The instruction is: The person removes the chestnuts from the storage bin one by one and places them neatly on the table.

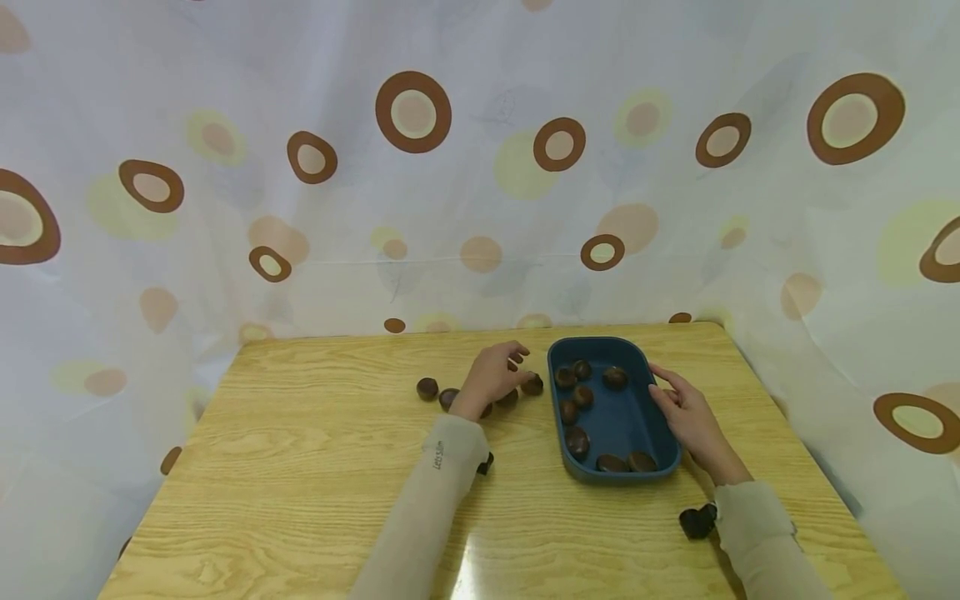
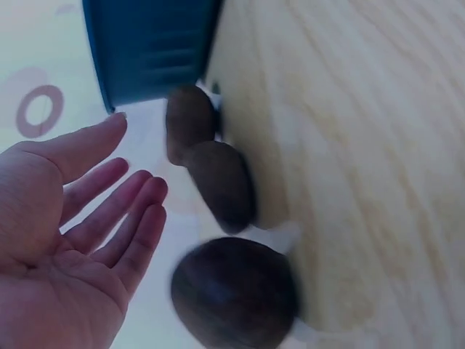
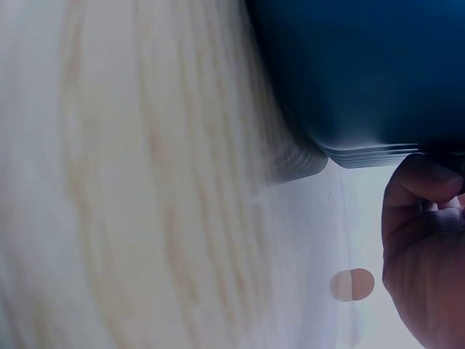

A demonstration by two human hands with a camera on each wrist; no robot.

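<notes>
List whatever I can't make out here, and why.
- Head view: some brown lumps, partly hidden behind the left hand.
- Head view: left sleeve lettering, too small to read surely.
- Right wrist view: part of the right hand, cut by the edge; inside of the blue tray, hidden by its wall.

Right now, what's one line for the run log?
left hand: empty, near loose brown pieces | right hand: grips blue tray side | tray: other brown pieces inside

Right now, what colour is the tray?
The tray is dark blue; the head view shows it best.
</notes>
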